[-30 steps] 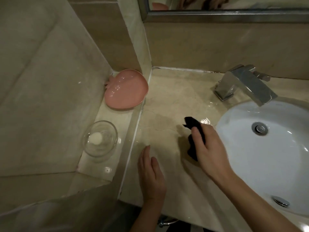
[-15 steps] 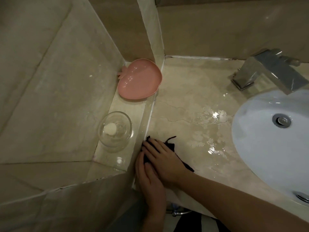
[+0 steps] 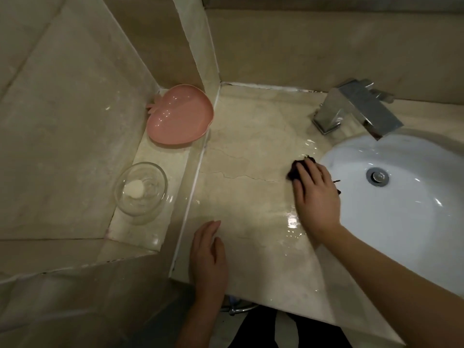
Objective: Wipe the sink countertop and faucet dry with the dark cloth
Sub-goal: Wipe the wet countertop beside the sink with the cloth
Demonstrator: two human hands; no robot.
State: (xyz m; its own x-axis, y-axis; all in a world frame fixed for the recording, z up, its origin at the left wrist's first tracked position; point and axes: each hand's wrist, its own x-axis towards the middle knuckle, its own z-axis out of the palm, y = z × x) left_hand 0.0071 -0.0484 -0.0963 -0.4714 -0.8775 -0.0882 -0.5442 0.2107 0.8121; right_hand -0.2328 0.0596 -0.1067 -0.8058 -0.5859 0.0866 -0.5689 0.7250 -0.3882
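Observation:
My right hand (image 3: 315, 197) lies flat with straight fingers on the dark cloth (image 3: 296, 169), pressing it onto the beige stone countertop (image 3: 246, 197) right at the left rim of the white sink basin (image 3: 401, 209). Most of the cloth is hidden under the hand. Wet patches glisten on the counter just below and above that hand. My left hand (image 3: 208, 254) rests flat on the counter's front left corner, holding nothing. The chrome faucet (image 3: 356, 109) stands at the back, over the basin.
A lower ledge on the left carries a pink apple-shaped dish (image 3: 179, 116) and a clear glass bowl (image 3: 140, 192) with a small white piece inside. Tiled walls close off the left and back. The counter's front edge runs below my left hand.
My right hand has swept the cloth from the counter's left edge, beside my left hand, over to the rim of the basin. The puddle near the basin is smaller. My left hand stayed put.

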